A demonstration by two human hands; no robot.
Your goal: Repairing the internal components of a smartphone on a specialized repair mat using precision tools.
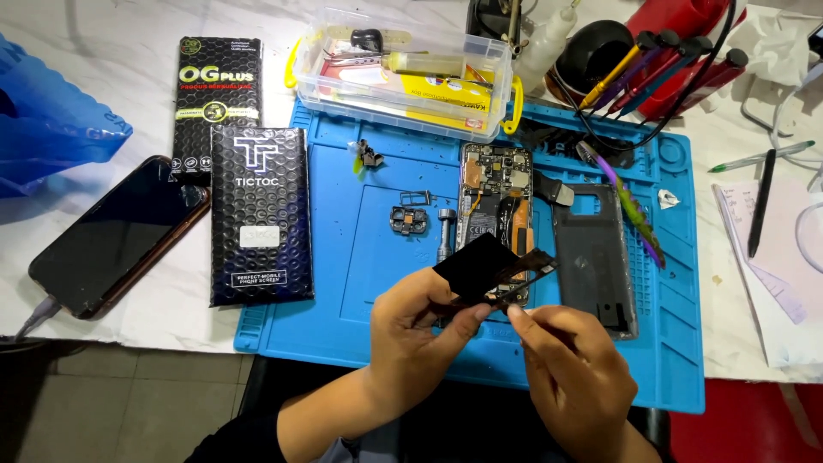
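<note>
Blue work mat point(360, 283): it covers the white table point(154, 317) and bears all the loose parts; a clear plastic box point(403, 73) of tools stands at its far edge.

Opened phone point(493, 201): it lies on the mat with its board exposed, and its dark back cover point(591, 257) lies just beside it on the right. Two black packets point(257, 214) and a second phone point(120, 231) lie on the table to the left, well apart from my hands.

Black panel point(476, 266): I hold it above the mat's near half, in front of the opened phone, tilted, with a brown flex ribbon point(527, 266) running off its right edge. I judge it light, thin and stiff, probably brittle if bent, with a smooth face that would slip and smudge; the edges are the place to take it. The ribbon looks soft and easily creased or torn, so it should bear no pull.

Left hand point(411, 330): the fingers are closed on the panel's lower left edge, thumb on top.

Right hand point(570, 360): thumb and forefinger pinch together at the panel's lower right corner, near the ribbon's root; whether they grip the panel or a thin strip under it, I cannot tell.

Small parts point(411, 214): a camera module, a tray and a metal pin lie on the mat left of the opened phone.
</note>
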